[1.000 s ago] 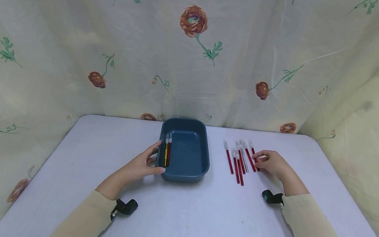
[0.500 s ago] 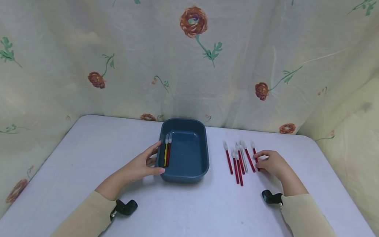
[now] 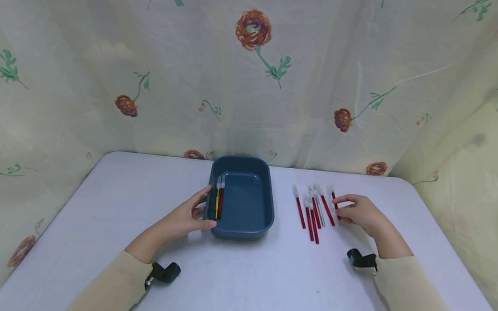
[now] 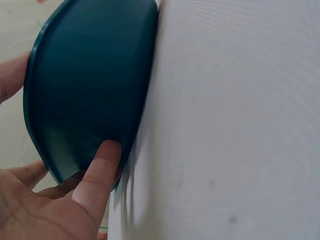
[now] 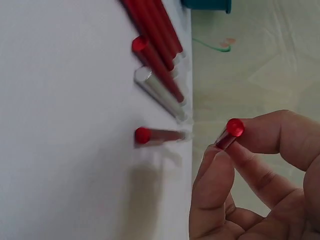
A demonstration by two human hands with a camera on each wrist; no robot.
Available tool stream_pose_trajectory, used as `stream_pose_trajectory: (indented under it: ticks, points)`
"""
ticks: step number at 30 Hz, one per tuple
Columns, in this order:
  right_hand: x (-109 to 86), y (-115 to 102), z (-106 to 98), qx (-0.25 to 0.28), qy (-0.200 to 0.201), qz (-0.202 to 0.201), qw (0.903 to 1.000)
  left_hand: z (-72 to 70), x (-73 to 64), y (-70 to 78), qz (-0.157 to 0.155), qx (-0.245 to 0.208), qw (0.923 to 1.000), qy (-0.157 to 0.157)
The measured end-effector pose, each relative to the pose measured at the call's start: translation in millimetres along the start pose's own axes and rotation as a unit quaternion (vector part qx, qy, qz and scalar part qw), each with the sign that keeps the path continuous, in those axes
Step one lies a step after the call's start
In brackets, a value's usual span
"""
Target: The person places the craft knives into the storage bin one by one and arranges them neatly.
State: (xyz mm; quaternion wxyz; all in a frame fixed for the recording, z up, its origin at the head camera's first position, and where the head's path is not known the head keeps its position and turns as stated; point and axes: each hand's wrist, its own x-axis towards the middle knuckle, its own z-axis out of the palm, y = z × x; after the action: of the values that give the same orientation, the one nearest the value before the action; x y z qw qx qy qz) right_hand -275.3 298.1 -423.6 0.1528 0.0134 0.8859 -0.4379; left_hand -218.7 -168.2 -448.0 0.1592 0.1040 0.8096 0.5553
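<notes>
In the head view my left hand (image 3: pixel 186 218) holds the near left corner of a dark blue tray (image 3: pixel 248 235). The left wrist view shows fingertips against the tray's outer wall (image 4: pixel 95 80) and others at its rim. Two slim capped sticks, one yellow and black (image 3: pixel 217 199) and one red (image 3: pixel 221 202), lie along the tray's left side. My right hand (image 3: pixel 359 214) pinches a slim red pen-like stick with a clear cap (image 5: pixel 235 128) between thumb and fingers. Its lower end sticks out, raised off the table. Whether it is a pen or a blade cannot be told.
Beside the right hand lie several red capped sticks (image 3: pixel 300 212) and a silver one (image 5: pixel 152 87), some overlapping. They rest on a white table (image 3: pixel 249 281) right of the tray. A flowered curtain (image 3: pixel 303 125) hangs behind the table's far edge.
My right hand has shifted slightly, raising the near end of the red stick it pinches. My left hand and the tray stay in place.
</notes>
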Motion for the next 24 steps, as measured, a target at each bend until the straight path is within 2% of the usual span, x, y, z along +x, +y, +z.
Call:
stream_pose_trajectory:
  ticks: [4,11,16,21,24]
  points:
    - [-2.4,-9.8,1.0,0.018,-0.01,-0.011,0.9997,-0.3,-0.5,-0.5,0.002,0.001,1.0,-0.001]
    - [-10.7,-31.1,8.2,0.076,-0.054,-0.032,0.9952,-1.8,-2.6,1.1,0.004,-0.011,0.9999,-0.003]
    - [-16.6,-43.9,13.4,0.106,-0.062,-0.039,0.9917,-1.7,-0.2,-0.4,0.008,-0.008,0.9999,-0.005]
    - [-21.2,-53.8,22.5,0.186,-0.083,-0.055,0.9775,-1.7,1.3,-2.9,0.011,-0.008,0.9999,-0.008]
    - [-21.7,-59.2,30.5,0.23,-0.097,-0.046,0.9671,-1.2,0.9,-2.9,0.01,-0.006,0.9999,-0.008]
